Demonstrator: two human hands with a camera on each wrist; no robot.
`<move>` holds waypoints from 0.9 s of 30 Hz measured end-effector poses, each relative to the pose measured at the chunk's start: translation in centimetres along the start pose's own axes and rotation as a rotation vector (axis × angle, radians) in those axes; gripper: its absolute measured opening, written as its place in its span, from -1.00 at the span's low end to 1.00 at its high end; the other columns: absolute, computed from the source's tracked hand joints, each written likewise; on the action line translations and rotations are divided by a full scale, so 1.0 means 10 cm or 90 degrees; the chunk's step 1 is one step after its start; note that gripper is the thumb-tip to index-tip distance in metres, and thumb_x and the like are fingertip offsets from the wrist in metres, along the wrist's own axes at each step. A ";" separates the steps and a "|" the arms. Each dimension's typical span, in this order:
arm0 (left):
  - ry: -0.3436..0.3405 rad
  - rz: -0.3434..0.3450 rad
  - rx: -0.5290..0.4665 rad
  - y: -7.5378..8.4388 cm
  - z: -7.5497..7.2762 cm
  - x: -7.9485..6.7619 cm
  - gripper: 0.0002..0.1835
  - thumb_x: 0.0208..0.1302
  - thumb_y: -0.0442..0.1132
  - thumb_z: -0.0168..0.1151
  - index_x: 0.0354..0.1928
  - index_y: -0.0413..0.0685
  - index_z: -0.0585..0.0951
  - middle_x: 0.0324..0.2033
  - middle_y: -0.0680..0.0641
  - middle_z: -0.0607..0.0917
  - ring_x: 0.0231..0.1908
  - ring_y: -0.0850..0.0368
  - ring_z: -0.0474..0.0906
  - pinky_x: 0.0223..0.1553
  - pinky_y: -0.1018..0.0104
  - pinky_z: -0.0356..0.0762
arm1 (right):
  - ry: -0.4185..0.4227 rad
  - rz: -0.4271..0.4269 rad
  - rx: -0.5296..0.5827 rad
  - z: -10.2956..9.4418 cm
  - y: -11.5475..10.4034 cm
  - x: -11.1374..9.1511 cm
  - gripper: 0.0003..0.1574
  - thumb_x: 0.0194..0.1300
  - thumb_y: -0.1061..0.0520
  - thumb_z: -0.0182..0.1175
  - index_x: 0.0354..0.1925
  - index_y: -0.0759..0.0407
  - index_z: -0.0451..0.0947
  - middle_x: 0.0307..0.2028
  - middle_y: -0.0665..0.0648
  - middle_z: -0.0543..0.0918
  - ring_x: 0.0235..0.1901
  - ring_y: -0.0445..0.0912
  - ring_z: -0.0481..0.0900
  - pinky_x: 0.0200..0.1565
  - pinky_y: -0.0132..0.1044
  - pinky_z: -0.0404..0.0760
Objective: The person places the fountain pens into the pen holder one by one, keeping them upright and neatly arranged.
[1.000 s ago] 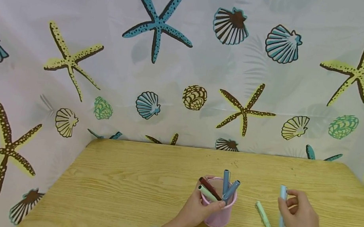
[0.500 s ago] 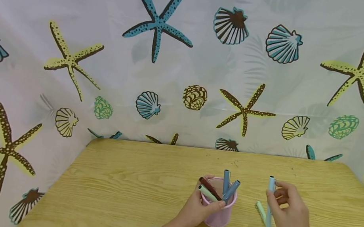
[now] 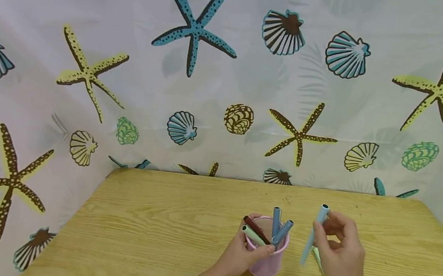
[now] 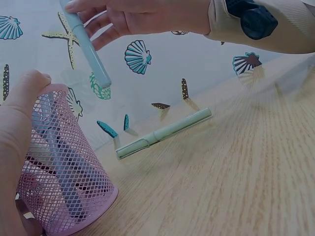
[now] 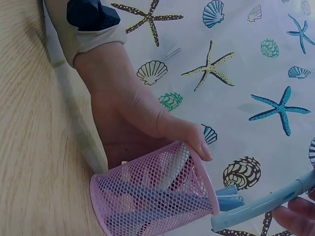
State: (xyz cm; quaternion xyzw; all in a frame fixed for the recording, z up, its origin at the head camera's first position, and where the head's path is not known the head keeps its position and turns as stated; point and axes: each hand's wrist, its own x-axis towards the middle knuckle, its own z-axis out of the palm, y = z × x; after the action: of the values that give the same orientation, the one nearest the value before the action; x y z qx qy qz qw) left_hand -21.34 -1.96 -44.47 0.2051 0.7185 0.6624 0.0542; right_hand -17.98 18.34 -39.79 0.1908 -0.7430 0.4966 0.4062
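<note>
My left hand (image 3: 240, 256) grips a pink mesh pen cup (image 5: 157, 189) around its side, thumb at the rim. Standing in the cup are two blue pens (image 3: 281, 231), a dark red pen (image 3: 255, 228) and a pale green pen (image 3: 253, 235). To the right of the cup, my right hand (image 3: 344, 256) pinches a light blue pen (image 4: 88, 49) near its capped upper end. That pen hangs tilted above the table, lower end toward the cup. A second pale green pen (image 4: 165, 133) lies on the table, partly hidden behind the right hand in the head view.
The wooden table (image 3: 154, 224) reaches back to a white cloth (image 3: 201, 154) printed with starfish and shells, which also hangs at the sides. A dark device is strapped at each wrist over a beige sleeve (image 4: 290, 24).
My right hand has lifted the light blue pen off the table and carried it left toward the cup, tilting it. The left hand stays on the cup.
</note>
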 end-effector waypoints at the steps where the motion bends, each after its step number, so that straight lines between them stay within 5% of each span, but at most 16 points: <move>1: 0.000 0.000 -0.001 0.00 0.00 0.00 -0.26 0.16 -0.13 0.30 0.31 -0.02 0.15 0.16 -0.10 0.40 0.14 -0.02 0.35 0.13 0.03 0.30 | 0.002 0.005 0.014 0.02 -0.02 0.01 -0.54 0.09 0.55 0.17 -0.01 0.45 0.34 -0.34 0.16 0.50 -0.44 -0.28 0.54 -0.53 -0.43 0.56; 17: 0.003 0.003 0.008 0.00 0.00 0.02 -0.27 0.15 -0.13 0.31 0.30 0.08 0.16 0.17 -0.10 0.40 0.15 -0.02 0.35 0.13 0.04 0.30 | 0.045 -0.063 0.128 0.26 -0.07 0.12 -0.48 0.02 0.66 0.11 -0.01 0.56 0.28 -0.33 0.28 0.47 -0.42 -0.15 0.55 -0.48 -0.44 0.57; 23: 0.004 0.000 0.011 -0.01 0.00 0.02 -0.25 0.15 -0.09 0.31 0.31 0.02 0.14 0.17 -0.11 0.39 0.16 -0.04 0.34 0.14 0.03 0.29 | -0.008 -0.018 0.071 0.29 -0.22 0.11 -0.53 0.03 0.63 0.15 -0.07 0.55 0.28 -0.38 0.27 0.49 -0.47 -0.11 0.54 -0.56 -0.43 0.55; 27: 0.003 0.008 0.006 -0.18 0.00 0.07 -0.23 0.14 -0.06 0.31 0.31 0.06 0.12 0.15 -0.06 0.40 0.14 0.02 0.36 0.12 0.07 0.32 | -0.042 -0.002 0.018 0.31 -0.27 0.07 -0.55 0.03 0.57 0.20 -0.09 0.51 0.31 -0.40 0.22 0.54 -0.48 -0.14 0.55 -0.61 -0.45 0.51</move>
State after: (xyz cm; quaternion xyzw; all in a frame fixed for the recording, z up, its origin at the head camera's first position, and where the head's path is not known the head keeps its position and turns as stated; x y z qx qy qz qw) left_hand -22.33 -1.81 -46.05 0.2085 0.7203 0.6599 0.0471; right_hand -17.84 14.52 -38.22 0.2136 -0.7487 0.4996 0.3796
